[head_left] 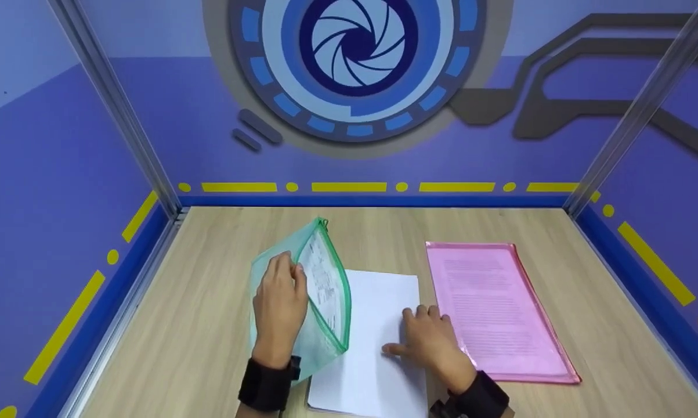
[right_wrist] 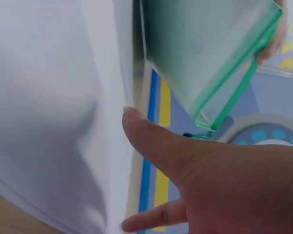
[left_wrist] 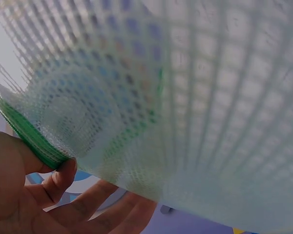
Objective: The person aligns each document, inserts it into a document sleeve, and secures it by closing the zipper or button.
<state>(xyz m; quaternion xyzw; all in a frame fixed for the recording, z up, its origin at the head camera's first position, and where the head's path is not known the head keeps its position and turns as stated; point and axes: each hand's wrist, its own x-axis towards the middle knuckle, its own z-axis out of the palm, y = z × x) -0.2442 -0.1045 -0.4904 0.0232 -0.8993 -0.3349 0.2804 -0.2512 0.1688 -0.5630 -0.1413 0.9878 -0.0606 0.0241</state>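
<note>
A green mesh zipper pouch gapes at its zipped side, with printed paper visible inside. My left hand pinches the zipper edge between thumb and forefinger; the left wrist view shows the green zipper at the thumb and the mesh across the frame. A stack of white paper lies on the table, partly under the pouch. Over its right side is my right hand, thumb stretched out and fingertips at the paper. In the right wrist view, the thumb lies close to the white sheets.
To the right of the paper stack lies a pink zipper pouch with a printed sheet inside, near the right forearm. The wooden table is enclosed by purple printed walls and metal posts.
</note>
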